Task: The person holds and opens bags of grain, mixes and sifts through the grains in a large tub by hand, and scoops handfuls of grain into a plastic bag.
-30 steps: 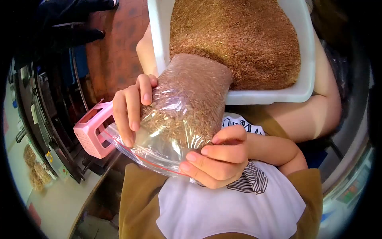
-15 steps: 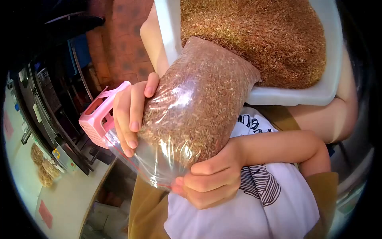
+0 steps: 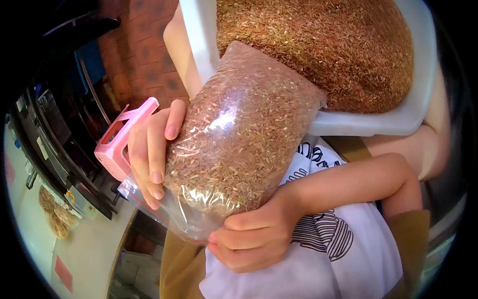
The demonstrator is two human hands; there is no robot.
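A clear zip bag full of reddish-brown rice lies tilted between my hands, its top corner at the rim of a white plastic tub. The bag's mouth, edged with a red zip line, points down and left. My left hand curls its fingers over the bag's left side, near the mouth. At the lower end, my right hand closes its fingers on the plastic by the zip line. Loose rice of the same colour fills much of the tub, which rests on my legs.
A pink plastic stool-like object stands just behind my left hand. Farther left is a pale table with small bags and a red paper. Dark shelving stands beyond, over a red tiled floor.
The bag and both hands have shifted a little left in view, with my right hand slightly lower. Both hands keep their hold. The tub appears nearly where it was.
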